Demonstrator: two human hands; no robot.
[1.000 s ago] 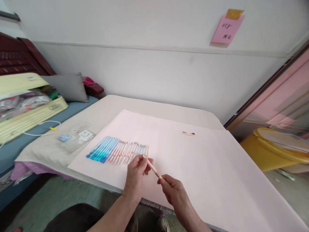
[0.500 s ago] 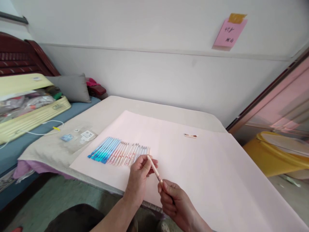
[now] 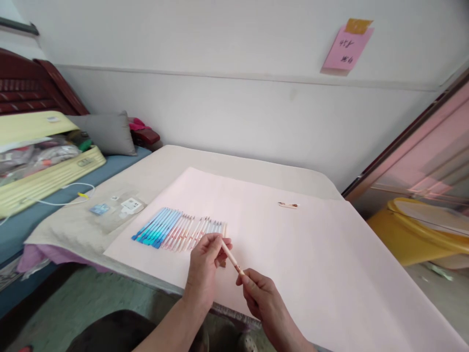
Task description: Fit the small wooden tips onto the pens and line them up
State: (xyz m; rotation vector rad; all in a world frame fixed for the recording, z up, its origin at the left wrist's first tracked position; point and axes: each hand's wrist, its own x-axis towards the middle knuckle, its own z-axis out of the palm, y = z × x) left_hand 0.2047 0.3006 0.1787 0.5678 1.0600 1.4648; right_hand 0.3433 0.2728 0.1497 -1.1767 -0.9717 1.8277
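- Left hand (image 3: 205,258): fingers pinched shut on the upper end of a cream pen (image 3: 229,255).
- Right hand (image 3: 261,297): fingertips closed on the lower end of the same pen, which has a reddish band right at the pinch.
- The pen is held in the air between the two grips, slanting down from left hand to right hand, just above the near edge of the pink paper sheet (image 3: 330,274).
- Just beyond the left grip: a row of pens (image 3: 179,229) lies flat on the sheet, side by side and touching, blue ones at the far left, pale ones nearest the hand.
- Well beyond the right grip: a small pen part (image 3: 287,205) lies alone on the sheet.
- Far left of the grips, off the sheet: a clear packet (image 3: 117,207) lies on the beige table cover (image 3: 161,168).
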